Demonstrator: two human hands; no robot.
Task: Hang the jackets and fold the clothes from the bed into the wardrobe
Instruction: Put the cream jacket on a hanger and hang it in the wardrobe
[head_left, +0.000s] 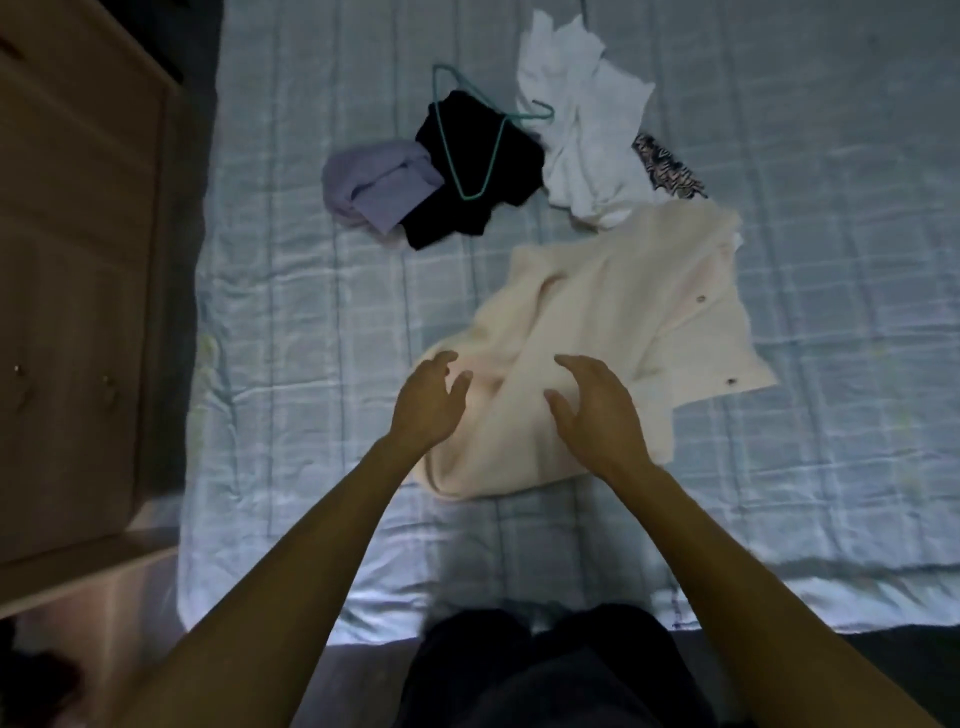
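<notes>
Both bare forearms reach forward over the near edge of the bed (291, 322), which is covered in a pale checked sheet. The left hand (428, 402) and right hand (597, 410) are above the near end of a cream jacket (602, 332), fingers spread and loosely curved, holding nothing; whether the palms touch the fabric cannot be told. The jacket lies rumpled, with dark snaps visible along its right edge. Farther up the bed sits a black garment (467, 171) with a teal wire hanger (480, 140) lying across it. A lilac garment (374, 184) is bunched against the black one's left side. A crumpled white garment (582, 119) lies to the right of the hanger, its lower edge meeting the jacket's far end, and a small patterned dark item (667, 166) shows beside it. A wooden cabinet (78, 249) stands close along the bed's left edge.
</notes>
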